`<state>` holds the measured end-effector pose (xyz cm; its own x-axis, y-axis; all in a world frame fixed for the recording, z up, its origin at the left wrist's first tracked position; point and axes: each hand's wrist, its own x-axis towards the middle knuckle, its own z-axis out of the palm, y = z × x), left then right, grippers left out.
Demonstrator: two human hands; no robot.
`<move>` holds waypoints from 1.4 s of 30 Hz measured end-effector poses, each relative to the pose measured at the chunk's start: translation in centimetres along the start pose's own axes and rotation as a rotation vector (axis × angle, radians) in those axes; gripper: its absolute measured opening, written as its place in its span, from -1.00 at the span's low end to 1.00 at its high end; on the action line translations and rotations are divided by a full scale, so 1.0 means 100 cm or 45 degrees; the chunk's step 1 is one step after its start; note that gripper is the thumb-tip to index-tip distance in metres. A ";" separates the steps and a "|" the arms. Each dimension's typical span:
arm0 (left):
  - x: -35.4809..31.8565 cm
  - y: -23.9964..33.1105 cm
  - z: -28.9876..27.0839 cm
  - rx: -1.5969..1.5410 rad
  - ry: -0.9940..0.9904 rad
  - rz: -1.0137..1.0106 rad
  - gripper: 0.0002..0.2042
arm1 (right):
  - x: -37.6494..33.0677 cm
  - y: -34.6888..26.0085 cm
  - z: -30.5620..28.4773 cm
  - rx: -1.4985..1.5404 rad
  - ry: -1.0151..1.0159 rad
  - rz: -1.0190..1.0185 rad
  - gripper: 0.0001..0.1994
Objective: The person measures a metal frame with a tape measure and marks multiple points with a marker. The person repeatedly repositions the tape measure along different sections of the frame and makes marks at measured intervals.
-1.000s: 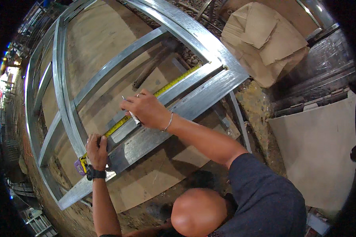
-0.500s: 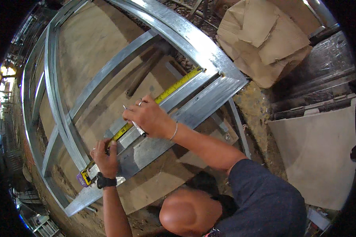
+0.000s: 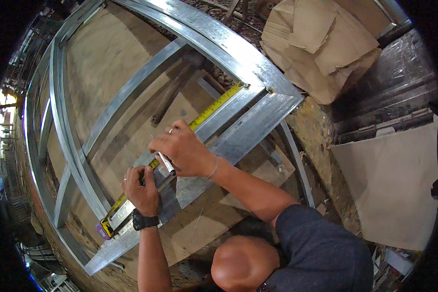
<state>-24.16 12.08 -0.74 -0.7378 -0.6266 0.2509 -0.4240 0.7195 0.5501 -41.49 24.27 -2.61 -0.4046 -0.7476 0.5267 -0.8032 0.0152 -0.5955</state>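
Note:
A yellow tape measure blade (image 3: 219, 104) lies along a galvanized metal bar of a frame, its end at the bar's upper right corner. Its purple and yellow case (image 3: 104, 229) rests near the frame's lower left end. My left hand (image 3: 142, 193), with a black wrist strap, is closed over the blade and bar, thumb and fingers pinching there. Farther up the blade, my right hand (image 3: 184, 150) grips a white marker pen (image 3: 166, 164); its black end points toward me and its thin tip sticks out above the fingers.
The metal frame (image 3: 263, 117) has several crossing bars and lies over brown cardboard sheets (image 3: 112, 44). A round wooden piece (image 3: 173, 92) lies inside it. Crumpled cardboard (image 3: 321, 48) sits at the far right, above a pale board (image 3: 384, 185). My bent knee (image 3: 246, 263) is close to the frame.
My left hand has slid up the blade to the right, closer to my right hand. The right hand, still holding the marker pen, has barely shifted. The view has moved slightly.

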 end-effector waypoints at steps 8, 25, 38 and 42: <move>-0.007 -0.006 0.002 0.090 0.049 0.093 -0.84 | -0.004 0.003 0.006 0.033 0.184 -0.083 -0.69; -0.005 -0.004 0.003 0.123 0.128 0.181 -0.82 | -0.046 0.031 -0.084 0.742 0.802 0.274 -0.81; -0.006 -0.001 0.001 0.077 0.037 0.097 -0.81 | -0.069 0.105 -0.151 1.083 1.135 0.622 -0.88; -0.005 -0.001 -0.002 0.010 -0.009 0.072 -0.81 | -0.068 0.102 -0.151 1.057 1.075 0.643 -0.88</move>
<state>-23.61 12.23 -0.77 -0.7646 -0.5826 0.2755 -0.3854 0.7560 0.5291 -53.55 39.52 -3.04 -0.9773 -0.1258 0.1707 -0.0926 -0.4713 -0.8771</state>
